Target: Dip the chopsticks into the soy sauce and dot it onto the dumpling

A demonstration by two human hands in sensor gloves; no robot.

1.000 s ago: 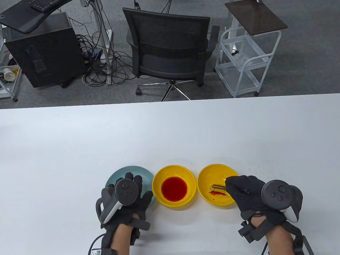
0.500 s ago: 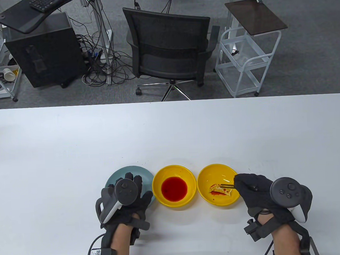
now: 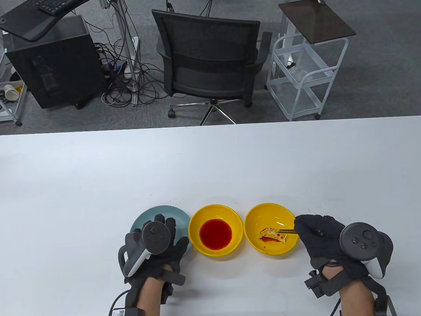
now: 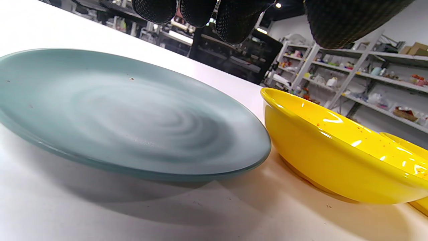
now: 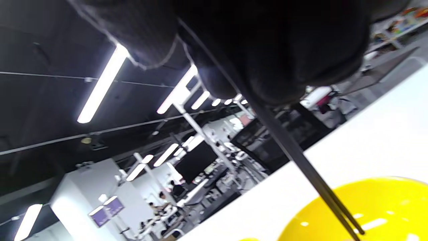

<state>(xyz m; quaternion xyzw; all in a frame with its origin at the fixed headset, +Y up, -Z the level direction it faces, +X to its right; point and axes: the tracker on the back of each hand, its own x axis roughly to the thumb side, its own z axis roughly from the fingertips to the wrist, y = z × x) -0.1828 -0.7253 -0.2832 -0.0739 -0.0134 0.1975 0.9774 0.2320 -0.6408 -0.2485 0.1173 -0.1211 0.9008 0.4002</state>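
Observation:
A yellow bowl (image 3: pixel 255 217) on the right holds a dumpling (image 3: pixel 269 235) dotted with red sauce. My right hand (image 3: pixel 316 235) grips dark chopsticks (image 3: pixel 287 231), whose tips sit over the dumpling's right end. In the right wrist view the chopsticks (image 5: pixel 301 160) run down from my fingers over the yellow bowl (image 5: pixel 384 207). The middle yellow bowl (image 3: pixel 214 211) holds red sauce (image 3: pixel 215 234). My left hand (image 3: pixel 158 244) rests on the grey-blue plate (image 3: pixel 143 216), fingers spread; its fingertips (image 4: pixel 197 11) hang above the plate (image 4: pixel 117 110) in the left wrist view.
The three dishes stand in a row near the table's front edge. The sauce bowl (image 4: pixel 327 147) almost touches the plate's right rim. An office chair (image 3: pixel 209 60) and a white cart (image 3: pixel 304 73) stand beyond the table's far edge.
My right hand has drawn back to the right with the chopsticks, uncovering the dumpling; the tips moved from its left part to its right end. The left hand has not moved.

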